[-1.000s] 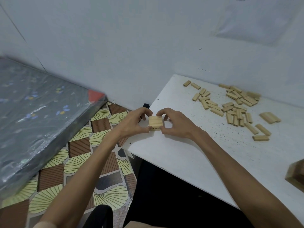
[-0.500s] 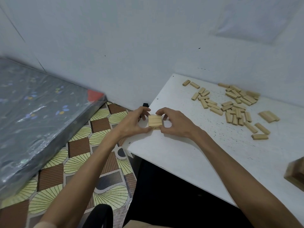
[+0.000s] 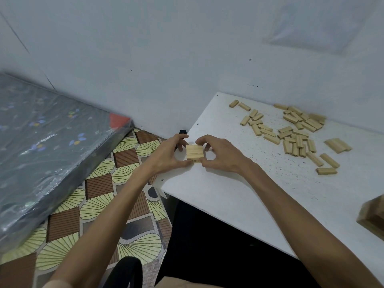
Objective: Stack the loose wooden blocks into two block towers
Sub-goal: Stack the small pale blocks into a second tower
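Observation:
A small square stack of wooden blocks [image 3: 194,153] stands near the left edge of the white table [image 3: 239,196]. My left hand [image 3: 169,154] pinches its left side with thumb and fingers. My right hand [image 3: 220,153] pinches its right side the same way. Several loose wooden blocks [image 3: 291,132] lie scattered at the back of the table near the wall. A flat group of three joined blocks [image 3: 337,144] lies further right.
A wooden box corner [image 3: 372,217] shows at the table's right edge. A wrapped dark mattress [image 3: 45,146] lies on the patterned floor [image 3: 99,204] to the left. The wall runs behind the table. A black chair part [image 3: 122,271] sits below.
Both hands stay on the small block stack. The view has shifted slightly; the stack and the loose blocks have not visibly moved.

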Demonstrator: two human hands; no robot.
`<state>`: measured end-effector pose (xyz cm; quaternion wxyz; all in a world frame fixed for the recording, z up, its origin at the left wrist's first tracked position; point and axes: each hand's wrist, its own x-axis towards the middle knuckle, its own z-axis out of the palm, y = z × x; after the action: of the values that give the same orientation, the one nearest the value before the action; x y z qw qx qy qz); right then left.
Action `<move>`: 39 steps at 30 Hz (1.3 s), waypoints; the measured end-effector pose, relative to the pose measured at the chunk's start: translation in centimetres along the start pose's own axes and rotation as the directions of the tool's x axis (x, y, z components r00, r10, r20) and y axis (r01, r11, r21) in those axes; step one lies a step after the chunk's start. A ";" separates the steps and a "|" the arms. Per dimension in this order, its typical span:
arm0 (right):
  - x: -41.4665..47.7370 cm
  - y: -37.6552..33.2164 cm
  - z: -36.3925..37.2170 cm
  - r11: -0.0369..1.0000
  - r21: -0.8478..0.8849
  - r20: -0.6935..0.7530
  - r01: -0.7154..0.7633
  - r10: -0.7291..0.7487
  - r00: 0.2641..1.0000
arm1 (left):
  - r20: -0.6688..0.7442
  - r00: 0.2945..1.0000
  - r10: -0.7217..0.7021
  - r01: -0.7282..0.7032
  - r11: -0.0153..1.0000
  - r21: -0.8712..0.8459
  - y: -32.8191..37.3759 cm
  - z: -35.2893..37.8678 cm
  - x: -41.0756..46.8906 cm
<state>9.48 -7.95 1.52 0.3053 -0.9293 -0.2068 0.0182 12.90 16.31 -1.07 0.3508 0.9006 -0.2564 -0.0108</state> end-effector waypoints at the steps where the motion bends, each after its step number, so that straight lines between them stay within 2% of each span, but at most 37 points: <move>1: 0.0 0.0 0.0 1.000 -0.003 -0.001 0.001 -0.001 1.000 | -0.001 1.000 0.001 -0.001 1.000 0.003 0.0 0.0 -0.1; 16: -0.8 -0.3 -0.5 1.000 0.016 0.022 -0.023 0.022 1.000 | 0.046 0.999 -0.014 0.014 1.000 0.010 1.1 -0.6 -0.5; 21: -2.0 -0.4 -1.4 0.995 -0.092 -0.047 -0.036 0.032 0.998 | 0.036 0.999 0.028 -0.029 0.999 0.020 3.2 -1.3 0.2; 27: -4.2 0.3 -3.4 0.967 -0.226 -0.071 -0.118 0.105 0.992 | 0.054 0.991 0.126 -0.130 0.987 0.089 5.6 -0.3 2.4; 32: -7.0 1.6 -5.5 0.936 -0.267 -0.132 -0.228 0.199 0.971 | 0.123 0.972 0.199 -0.219 0.959 0.178 8.1 1.3 4.8; 39: -9.2 5.6 -7.8 0.877 -0.307 -0.188 -0.370 0.325 0.927 | 0.182 0.954 0.240 -0.275 0.940 0.202 11.7 4.6 8.8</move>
<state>4.42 -20.02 3.85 0.1467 -0.9888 -0.0160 -0.0240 14.30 2.06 4.33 0.2239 0.8895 -0.3982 -0.0057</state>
